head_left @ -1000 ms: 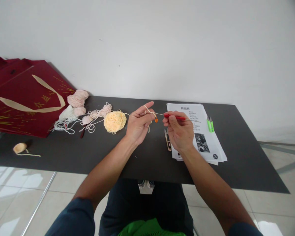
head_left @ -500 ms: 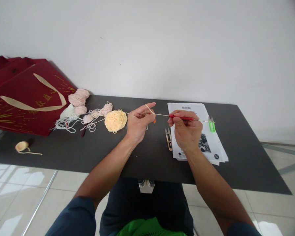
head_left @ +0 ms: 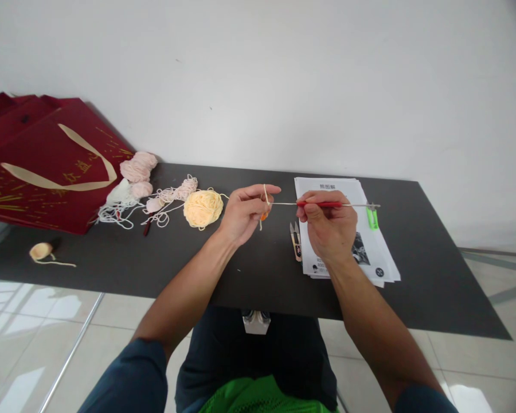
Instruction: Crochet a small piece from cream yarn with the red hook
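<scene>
My right hand (head_left: 330, 222) is closed around the red handle of a crochet hook (head_left: 327, 204), its thin metal shaft pointing left. The hook's tip reaches the fingers of my left hand (head_left: 245, 212). Pale yellow yarn (head_left: 265, 192) loops over the outstretched left index finger, while the thumb and other fingers pinch a small piece of yarn work, mostly hidden. A small orange item (head_left: 264, 216) shows below those fingers; its kind is unclear. Just left of that hand lies a ball of yellow yarn (head_left: 203, 209), with a strand running toward the hand.
Printed sheets (head_left: 370, 252) lie under my right hand, with thread snips (head_left: 295, 241) and green-handled snips (head_left: 372, 218) beside and on them. Pink yarn (head_left: 140, 166), white yarn (head_left: 119, 201) and red gift bags (head_left: 47, 155) stand left. A small cream crocheted cup (head_left: 40, 251) sits near the front edge.
The left index finger has lowered and straightened, and the yarn loop on it now hangs more upright. The crochet hook has turned to nearly level. Both hands keep their holds.
</scene>
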### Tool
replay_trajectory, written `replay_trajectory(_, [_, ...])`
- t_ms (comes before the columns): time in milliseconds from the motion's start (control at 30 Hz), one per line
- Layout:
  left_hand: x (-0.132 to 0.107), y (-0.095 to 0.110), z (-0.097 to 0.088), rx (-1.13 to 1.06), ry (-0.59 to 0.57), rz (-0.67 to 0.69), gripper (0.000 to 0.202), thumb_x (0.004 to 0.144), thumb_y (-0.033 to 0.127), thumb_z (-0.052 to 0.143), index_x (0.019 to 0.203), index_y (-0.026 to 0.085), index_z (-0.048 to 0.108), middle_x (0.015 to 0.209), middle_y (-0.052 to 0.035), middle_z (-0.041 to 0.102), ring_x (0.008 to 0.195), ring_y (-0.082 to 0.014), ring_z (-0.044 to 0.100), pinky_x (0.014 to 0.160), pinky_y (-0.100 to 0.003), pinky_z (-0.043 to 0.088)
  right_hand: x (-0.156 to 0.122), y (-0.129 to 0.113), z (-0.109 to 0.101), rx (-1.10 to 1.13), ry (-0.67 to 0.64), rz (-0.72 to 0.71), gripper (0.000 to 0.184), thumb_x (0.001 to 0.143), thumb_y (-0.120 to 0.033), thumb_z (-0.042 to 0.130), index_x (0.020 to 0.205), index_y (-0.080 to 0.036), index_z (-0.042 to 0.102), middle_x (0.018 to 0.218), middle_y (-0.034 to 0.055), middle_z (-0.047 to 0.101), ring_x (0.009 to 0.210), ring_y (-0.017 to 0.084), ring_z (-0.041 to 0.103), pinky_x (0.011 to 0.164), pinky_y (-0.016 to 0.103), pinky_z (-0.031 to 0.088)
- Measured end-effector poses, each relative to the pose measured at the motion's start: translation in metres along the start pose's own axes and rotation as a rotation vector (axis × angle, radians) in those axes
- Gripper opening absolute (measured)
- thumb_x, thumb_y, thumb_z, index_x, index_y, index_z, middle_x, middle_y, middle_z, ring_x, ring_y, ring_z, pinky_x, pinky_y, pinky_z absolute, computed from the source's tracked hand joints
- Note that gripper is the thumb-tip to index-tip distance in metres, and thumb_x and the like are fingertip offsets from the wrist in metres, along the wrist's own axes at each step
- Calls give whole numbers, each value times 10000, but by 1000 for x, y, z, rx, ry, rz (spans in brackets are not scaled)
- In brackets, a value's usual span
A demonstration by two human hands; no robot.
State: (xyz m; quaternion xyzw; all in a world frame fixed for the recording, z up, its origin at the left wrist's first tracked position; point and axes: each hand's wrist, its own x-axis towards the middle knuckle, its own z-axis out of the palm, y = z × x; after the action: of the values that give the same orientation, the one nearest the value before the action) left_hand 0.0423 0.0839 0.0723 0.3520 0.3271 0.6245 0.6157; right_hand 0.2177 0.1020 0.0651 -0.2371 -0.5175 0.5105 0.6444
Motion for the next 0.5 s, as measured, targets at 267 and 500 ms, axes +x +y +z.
replay_trajectory(267, [0,5,1,-47,-55,-116,329,545,81,658,827,125,822,503,33,474,475,-51,307,521,-254,234,0,-3,-1,26,-47,19,95,832,-235,848,870,-255,763,867,2,788,611,104,670,527,252,500])
replay_trajectory(500, [0,7,-2,-74,-112,-174,333,529,84,633,802,117,821,514,8,508,478,-55,327,506,-245,219,-1,-6,0,37,-69,25,105,821,-235,862,857,-260,766,864,-1,790,598,104,658,527,260,497])
